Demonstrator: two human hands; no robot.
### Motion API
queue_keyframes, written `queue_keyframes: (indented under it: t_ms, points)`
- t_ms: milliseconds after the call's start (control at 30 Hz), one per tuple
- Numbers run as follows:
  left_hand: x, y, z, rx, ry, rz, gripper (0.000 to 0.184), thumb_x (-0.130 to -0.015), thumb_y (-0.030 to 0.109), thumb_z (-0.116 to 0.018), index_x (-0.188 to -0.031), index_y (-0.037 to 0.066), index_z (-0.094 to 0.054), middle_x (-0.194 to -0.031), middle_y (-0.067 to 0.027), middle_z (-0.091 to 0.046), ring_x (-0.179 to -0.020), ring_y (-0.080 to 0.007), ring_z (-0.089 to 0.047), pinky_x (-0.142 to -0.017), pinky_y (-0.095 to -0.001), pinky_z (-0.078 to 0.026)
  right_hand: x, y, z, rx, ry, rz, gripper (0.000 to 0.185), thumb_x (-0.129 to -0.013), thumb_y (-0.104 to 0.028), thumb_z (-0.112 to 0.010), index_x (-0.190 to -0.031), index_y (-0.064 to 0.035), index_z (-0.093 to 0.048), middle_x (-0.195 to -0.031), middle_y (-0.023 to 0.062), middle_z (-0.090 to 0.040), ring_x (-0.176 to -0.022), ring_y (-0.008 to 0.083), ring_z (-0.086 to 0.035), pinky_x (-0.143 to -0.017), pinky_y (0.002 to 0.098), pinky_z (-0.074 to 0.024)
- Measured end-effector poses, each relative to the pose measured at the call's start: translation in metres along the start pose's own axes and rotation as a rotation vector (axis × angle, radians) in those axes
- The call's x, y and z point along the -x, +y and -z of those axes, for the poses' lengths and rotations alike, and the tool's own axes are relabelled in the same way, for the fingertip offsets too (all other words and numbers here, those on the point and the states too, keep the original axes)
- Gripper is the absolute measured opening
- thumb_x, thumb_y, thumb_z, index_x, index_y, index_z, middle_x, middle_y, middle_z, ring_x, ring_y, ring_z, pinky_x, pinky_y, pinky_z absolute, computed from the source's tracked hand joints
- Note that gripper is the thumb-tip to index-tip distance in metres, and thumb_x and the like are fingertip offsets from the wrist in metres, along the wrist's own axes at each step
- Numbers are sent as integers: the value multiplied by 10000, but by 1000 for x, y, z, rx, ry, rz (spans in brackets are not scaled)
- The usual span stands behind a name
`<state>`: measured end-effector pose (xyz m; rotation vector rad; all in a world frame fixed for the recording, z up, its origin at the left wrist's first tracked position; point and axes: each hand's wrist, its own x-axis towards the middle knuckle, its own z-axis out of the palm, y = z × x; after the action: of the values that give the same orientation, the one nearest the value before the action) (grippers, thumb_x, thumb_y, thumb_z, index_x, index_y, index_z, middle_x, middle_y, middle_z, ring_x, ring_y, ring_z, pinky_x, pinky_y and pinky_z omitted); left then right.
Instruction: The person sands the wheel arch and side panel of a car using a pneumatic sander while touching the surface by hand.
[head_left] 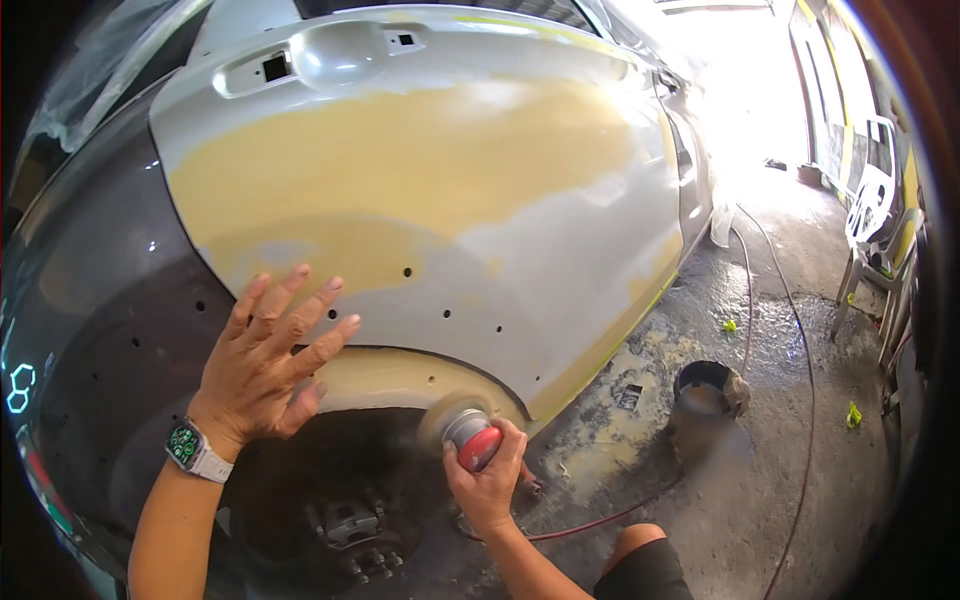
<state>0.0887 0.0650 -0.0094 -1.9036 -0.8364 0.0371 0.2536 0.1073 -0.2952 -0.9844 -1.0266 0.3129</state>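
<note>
My right hand (488,483) is wrapped round a red and grey air sander (479,447). Its round pad, blurred, meets the filler-coated wheel arch edge (385,378) at the lower right of the arch. My left hand (275,355), fingers spread, is over the lower left corner of the car door (560,260), by the arch; whether it presses on the panel I cannot tell. A watch with a pale strap (197,452) is on that wrist. Tan body filler (400,150) covers much of the grey door, which has several small dark holes.
Below the arch, the wheel hub with studs (370,545) is exposed. A red hose (600,532) runs from the sander across the wet, dusty floor. A black bucket (705,388) stands to the right, and plastic chairs (872,240) line the right wall.
</note>
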Motion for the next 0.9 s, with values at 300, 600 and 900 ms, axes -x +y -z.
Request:
queue_keyframes:
  t_ms: [300,600,900]
  points:
    - [14,-9,7,255,340,148,628,-875,241,-472,-1479,148,-613,-1618,-133,-500,-1494,-343,-462,-1269,-552,-235,-9,-53,-15,-13,-73,125,691,-762,-167,-894,-1326,-40,-515,-1133,213,-520,-995,408,-596,-862,486,-536]
    - [31,-30,14,-62,279,150,627,-817,145,-499,-1427,152,-646,-1591,-109,-519,-1386,-291,-529,-1218,-471,-313,-7,-73,-18,-2,-128,196,712,-755,-184,-890,-1347,-52,-515,-1127,211,-521,-986,414,-598,-844,495,-541]
    - [30,-24,13,-142,237,190,544,-902,218,-518,-1426,215,-665,-1571,-49,-562,-1427,-243,-487,-1214,-434,-316,-6,-100,-26,-4,-199,290,721,-730,-175,-881,-1346,-42,-531,-1102,211,-513,-945,395,-590,-784,488,-544]
